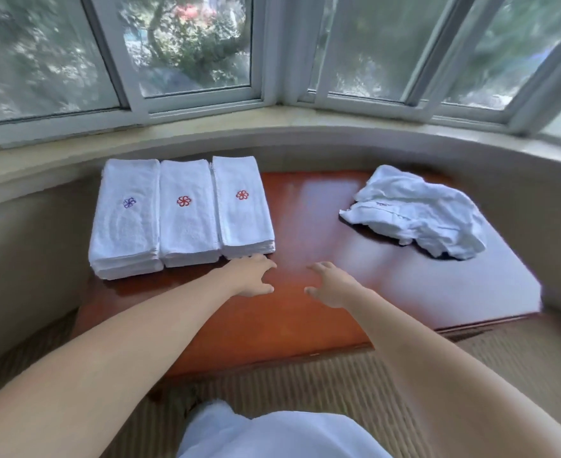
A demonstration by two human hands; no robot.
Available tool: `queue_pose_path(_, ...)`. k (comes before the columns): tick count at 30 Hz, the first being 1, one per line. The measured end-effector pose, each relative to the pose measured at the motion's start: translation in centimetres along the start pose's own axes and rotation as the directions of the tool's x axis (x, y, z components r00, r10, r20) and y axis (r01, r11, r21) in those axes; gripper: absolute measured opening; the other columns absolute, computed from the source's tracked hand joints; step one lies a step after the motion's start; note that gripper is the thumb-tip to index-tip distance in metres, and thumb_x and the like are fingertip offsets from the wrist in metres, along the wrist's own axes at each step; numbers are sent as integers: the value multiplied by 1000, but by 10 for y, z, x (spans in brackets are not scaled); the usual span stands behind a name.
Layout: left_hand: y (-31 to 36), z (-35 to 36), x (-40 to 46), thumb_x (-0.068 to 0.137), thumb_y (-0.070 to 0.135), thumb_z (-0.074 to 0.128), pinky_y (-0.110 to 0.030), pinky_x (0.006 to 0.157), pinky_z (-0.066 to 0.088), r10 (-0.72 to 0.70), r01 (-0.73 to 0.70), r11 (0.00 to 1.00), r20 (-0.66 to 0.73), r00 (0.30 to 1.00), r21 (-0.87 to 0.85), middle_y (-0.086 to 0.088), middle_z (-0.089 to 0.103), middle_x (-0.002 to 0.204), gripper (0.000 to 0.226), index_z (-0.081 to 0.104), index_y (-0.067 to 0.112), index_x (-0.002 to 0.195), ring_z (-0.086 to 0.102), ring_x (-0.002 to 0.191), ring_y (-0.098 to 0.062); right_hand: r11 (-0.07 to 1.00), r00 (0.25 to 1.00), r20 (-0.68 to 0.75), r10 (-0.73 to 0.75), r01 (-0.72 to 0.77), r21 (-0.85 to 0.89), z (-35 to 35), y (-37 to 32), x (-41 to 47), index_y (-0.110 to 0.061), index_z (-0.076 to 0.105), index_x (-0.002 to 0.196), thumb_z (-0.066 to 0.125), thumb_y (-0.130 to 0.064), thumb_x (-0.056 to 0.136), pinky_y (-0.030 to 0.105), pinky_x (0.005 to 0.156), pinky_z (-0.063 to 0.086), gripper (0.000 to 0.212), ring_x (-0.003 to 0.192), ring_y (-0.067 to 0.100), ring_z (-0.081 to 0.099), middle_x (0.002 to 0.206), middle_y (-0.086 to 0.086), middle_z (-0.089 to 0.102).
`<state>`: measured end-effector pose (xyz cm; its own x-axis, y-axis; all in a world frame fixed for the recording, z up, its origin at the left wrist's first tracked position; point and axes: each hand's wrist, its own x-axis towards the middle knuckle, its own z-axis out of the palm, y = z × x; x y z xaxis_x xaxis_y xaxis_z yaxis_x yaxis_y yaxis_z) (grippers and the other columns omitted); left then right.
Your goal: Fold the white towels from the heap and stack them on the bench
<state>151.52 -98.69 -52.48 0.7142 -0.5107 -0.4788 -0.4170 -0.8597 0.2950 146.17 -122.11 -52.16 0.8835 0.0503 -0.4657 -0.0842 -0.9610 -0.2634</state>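
A glossy red-brown wooden bench (305, 312) under a bay window bears three folded white towel stacks (186, 211) and a crumpled white towel heap (418, 213). Left hand (254, 276) and right hand (328, 284) hover, fingers loosely spread, holding nothing. The heap's embroidery is illegible.

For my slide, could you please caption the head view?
Open hands over a bench, between three folded stacks and unfolded towels.

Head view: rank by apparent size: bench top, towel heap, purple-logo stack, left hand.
1. bench top
2. towel heap and purple-logo stack: look alike, unranked; the heap lies farther right and back
3. left hand
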Motion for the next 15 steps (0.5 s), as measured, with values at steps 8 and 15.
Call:
queue_pose_path(8, 149, -20, 37, 96, 50, 61, -44, 115, 37, 188, -181, 976, -48, 981, 122, 0, 31, 161, 68, 36, 27, 155, 40, 143, -27, 980, 979, -101, 175, -164, 113, -34, 119, -83, -31, 35, 156, 60, -48, 97, 40, 108, 44, 66, 136, 29, 49, 158, 2, 36)
queue_pose_path(15, 233, -23, 94, 98, 50, 58, -42, 118, 33, 315, -306, 923, 0, 949, 232, 1, 32, 161, 66, 36, 28, 156, 39, 144, -25, 936, 945, -130, 300, -265, 232, -43, 201, -104, -26, 36, 156, 63, -46, 96, 39, 114, 39, 69, 141, 28, 45, 159, 4, 36)
